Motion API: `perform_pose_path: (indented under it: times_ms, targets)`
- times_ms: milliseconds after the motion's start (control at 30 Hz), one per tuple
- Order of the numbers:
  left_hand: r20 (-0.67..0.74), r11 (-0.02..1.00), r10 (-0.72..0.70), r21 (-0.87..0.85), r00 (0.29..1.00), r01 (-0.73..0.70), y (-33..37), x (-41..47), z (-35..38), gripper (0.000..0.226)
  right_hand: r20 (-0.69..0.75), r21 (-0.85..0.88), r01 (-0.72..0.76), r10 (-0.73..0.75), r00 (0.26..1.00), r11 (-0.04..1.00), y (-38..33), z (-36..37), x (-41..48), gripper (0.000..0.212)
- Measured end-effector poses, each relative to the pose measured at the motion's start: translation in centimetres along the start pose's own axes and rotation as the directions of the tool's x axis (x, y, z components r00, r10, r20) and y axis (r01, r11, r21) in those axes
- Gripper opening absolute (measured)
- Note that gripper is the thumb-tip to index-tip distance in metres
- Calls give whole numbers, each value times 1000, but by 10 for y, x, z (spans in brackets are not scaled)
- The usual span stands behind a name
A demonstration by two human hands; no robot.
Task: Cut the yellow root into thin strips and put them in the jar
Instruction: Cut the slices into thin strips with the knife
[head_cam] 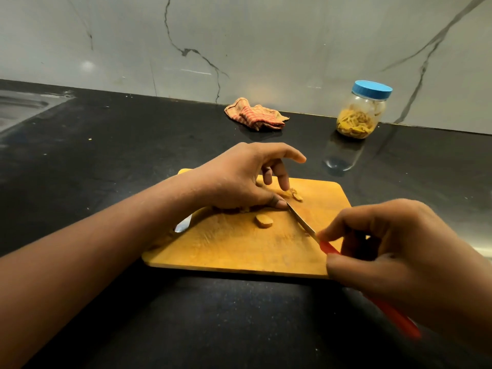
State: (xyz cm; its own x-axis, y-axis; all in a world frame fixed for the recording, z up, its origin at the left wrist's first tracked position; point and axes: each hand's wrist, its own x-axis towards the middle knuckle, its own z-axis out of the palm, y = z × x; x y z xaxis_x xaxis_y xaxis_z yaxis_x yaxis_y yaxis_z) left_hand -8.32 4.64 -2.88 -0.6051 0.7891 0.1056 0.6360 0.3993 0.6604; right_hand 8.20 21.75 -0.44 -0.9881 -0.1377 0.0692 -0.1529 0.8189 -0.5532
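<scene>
A wooden cutting board (229, 249) lies on the black counter. My left hand (239, 179) rests on its far side and pins a small yellow root piece (294, 194) between fingertip and thumb. My right hand (394, 249) grips a red-handled knife (302, 221), whose blade tip reaches the root piece by my left thumb. Another cut root slice (264, 221) lies loose in the board's middle. The clear jar (359, 113) with a blue lid stands at the back right, lid on, holding several yellow strips.
A crumpled striped cloth (257, 115) lies by the marble backsplash. A steel sink (21, 107) is at the far left. A metal utensil (183, 225) pokes out from under my left forearm at the board's left edge.
</scene>
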Motion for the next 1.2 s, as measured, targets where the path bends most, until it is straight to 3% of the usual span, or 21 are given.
perform_pose_path:
  times_ms: [100,300,433,633,867,1200]
  targets:
    - [-39,1000,-22,-23,999,21,2,-2,-1,73,-12,-17,2,-2,1000,1000,2,-2,-9,29]
    - [-39,999,-37,-3,999,36,6,-8,1,70,-127,113,-31,45,991,993,8,-4,-10,23]
    - [-63,998,-45,29,997,47,5,-8,6,66,-114,147,-26,43,993,989,12,0,-5,22]
    - [-260,994,-51,79,964,74,7,-7,3,33,-212,126,-18,45,976,992,20,-3,-4,19]
    - [-103,956,-74,277,992,100,15,4,15,24,-143,92,-24,37,989,995,23,-3,0,17]
    - [-123,991,-95,83,988,105,26,-2,15,40,-169,66,-31,42,985,997,26,-18,-12,18]
